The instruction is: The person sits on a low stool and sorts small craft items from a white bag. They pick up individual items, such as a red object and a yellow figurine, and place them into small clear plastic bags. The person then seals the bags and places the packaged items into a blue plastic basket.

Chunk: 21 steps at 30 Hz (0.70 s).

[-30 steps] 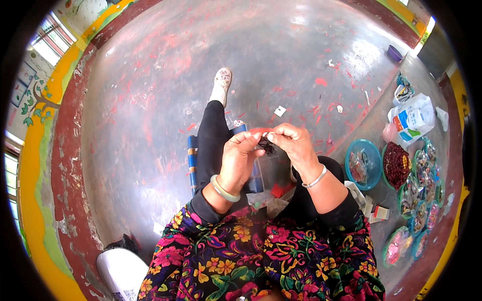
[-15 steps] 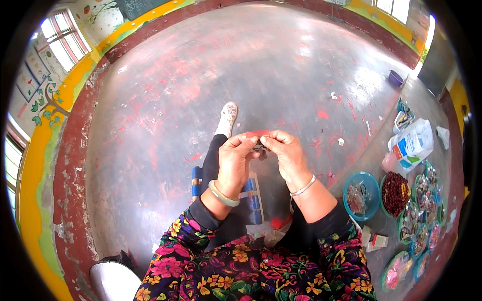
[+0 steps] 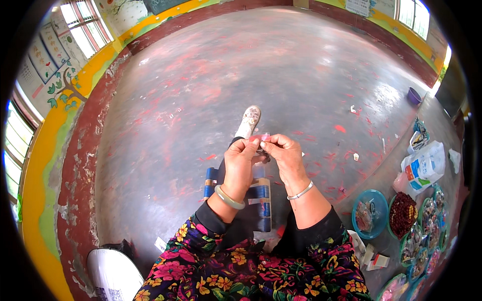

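My left hand (image 3: 240,163) and right hand (image 3: 285,158) meet in front of me, just above picture centre. Both are closed in a pinch grip on one small pink strip (image 3: 260,137); thumb and forefinger tips of each hand clamp opposite ends, and the remaining fingers are curled in. The pink strip is thin, flat and short, held level between the fingertips. A small dark item sits just under it at the fingertips; I cannot tell what it is.

The left wrist carries a pale green bangle (image 3: 229,198); the right wrist carries a thin silver bracelet (image 3: 300,191).

At 6 o'clock from the hands, a blue and tan striped piece (image 3: 261,198) lies across my dark-clothed leg. At 12 o'clock, just beyond the fingertips, my white shoe (image 3: 249,120) rests on the grey, red-flecked floor (image 3: 211,90).

At 4 o'clock, well apart from the hands, stand a blue bowl (image 3: 370,214) with clear packets, a bowl of dark red beads (image 3: 403,221), and further trays of small parts. At 3 o'clock sits a white plastic bag (image 3: 424,165).
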Motion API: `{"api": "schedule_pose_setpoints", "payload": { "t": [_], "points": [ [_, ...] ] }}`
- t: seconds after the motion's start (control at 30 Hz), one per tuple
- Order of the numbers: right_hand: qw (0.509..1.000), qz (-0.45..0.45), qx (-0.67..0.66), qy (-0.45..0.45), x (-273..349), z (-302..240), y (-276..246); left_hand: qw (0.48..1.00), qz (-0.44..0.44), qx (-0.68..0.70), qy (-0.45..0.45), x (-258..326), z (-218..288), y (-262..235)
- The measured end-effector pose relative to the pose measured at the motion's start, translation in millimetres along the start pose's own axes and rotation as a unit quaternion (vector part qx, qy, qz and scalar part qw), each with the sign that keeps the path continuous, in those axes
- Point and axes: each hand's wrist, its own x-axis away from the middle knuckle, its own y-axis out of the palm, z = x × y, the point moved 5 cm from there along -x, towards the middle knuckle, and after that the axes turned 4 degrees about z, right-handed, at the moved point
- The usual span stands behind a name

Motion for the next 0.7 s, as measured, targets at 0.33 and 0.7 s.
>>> {"api": "schedule_pose_setpoints", "payload": {
  "t": [0.33, 0.7],
  "points": [
    [0.994, -0.079, -0.047, 0.06, -4.6, 23.7, 29.8, 0.999, 0.042, -0.012, -0.001, 15.5, 34.9, -27.8],
    [0.996, -0.066, -0.028, 0.054, 2.3, 30.5, 25.0, 0.998, 0.011, 0.019, -0.061, 24.6, 28.2, -34.8]
  ]
}}
